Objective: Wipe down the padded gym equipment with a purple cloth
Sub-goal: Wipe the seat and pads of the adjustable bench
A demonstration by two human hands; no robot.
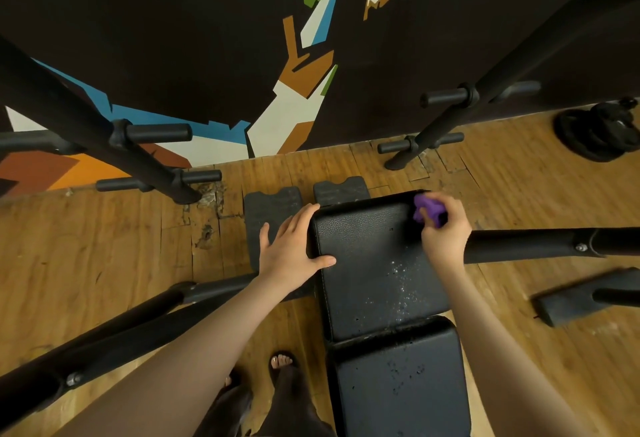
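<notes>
Nearest the camera, two bare forearms reach forward over a black padded bench (374,263), and below them a pair of feet in sandals (282,364) stands on the wooden floor (104,263) just left of the bench. The bench has two pads: a near pad (398,384) at the bottom of the view and a longer far pad beyond it, split by a narrow gap. Pale specks lie scattered on both pads, thickest toward the right side of the far pad.

The left hand (294,246) lies flat on the far pad's left edge, fingers straight and spread, thumb resting on the top surface. The right hand (446,228) is at the far right corner of the same pad, fingers curled round a bunched purple cloth (427,209) that touches the pad.

Beyond the bench's far end, two dark rubber mats (273,204) lie on the floor. Black metal bars (519,242) run out from both sides of the bench. A painted wall (294,107) rises behind, and weight plates (595,131) sit to the far right.
</notes>
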